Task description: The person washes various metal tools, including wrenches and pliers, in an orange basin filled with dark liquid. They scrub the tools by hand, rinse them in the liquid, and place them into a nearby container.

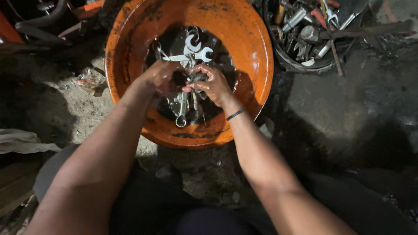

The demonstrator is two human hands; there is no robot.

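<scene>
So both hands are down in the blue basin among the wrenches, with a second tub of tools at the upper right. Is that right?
Not quite: the basin is orange, not blue, as the head view shows. The rest holds: the left hand and the right hand are in it among the wrenches, and a dark tub of tools sits at the upper right.

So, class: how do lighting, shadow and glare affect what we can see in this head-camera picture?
Head view: light falls on the orange basin, with faint glare on its right wall; both hands shade the spanners; the ground and frame edges sink into dark shadow.
</scene>
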